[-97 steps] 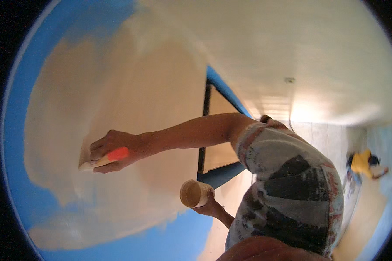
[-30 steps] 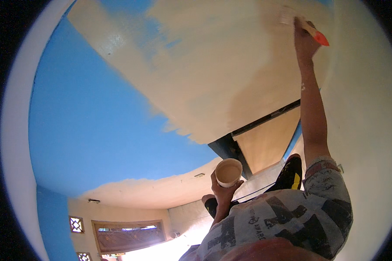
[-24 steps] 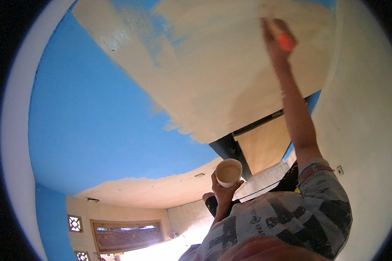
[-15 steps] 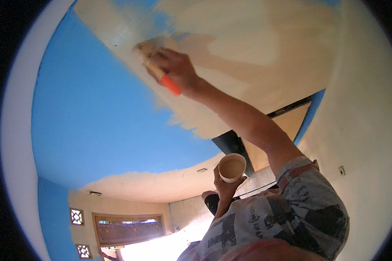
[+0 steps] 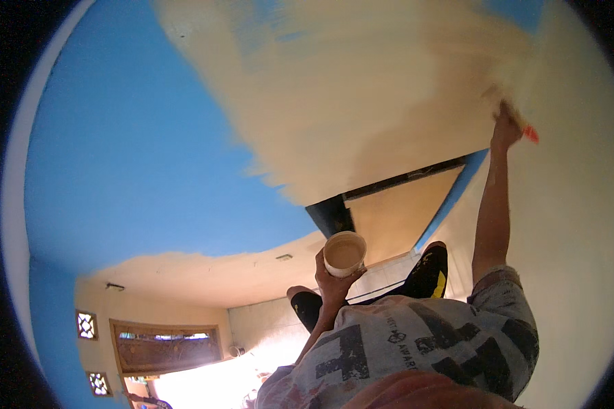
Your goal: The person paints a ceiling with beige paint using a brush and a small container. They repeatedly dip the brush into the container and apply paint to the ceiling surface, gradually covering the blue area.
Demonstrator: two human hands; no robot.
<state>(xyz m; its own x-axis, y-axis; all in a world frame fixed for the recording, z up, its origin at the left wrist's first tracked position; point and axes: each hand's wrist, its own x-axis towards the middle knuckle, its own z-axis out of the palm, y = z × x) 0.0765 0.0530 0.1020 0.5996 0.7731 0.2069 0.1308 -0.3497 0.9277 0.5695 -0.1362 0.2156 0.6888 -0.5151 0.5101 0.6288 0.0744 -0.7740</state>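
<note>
I am stretching my right hand (image 5: 506,129) overhead, closed around the orange-handled brush (image 5: 518,121) pressing cream paint onto the blue ceiling (image 5: 136,150), while my left hand (image 5: 334,281) is gripping the paint cup (image 5: 344,253) upright at chest level for reloading.

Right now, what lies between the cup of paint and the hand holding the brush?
In the head view, between the cup and the right hand lies a dark blue-framed opening with a tan panel; above it, cream-painted surface.
</note>
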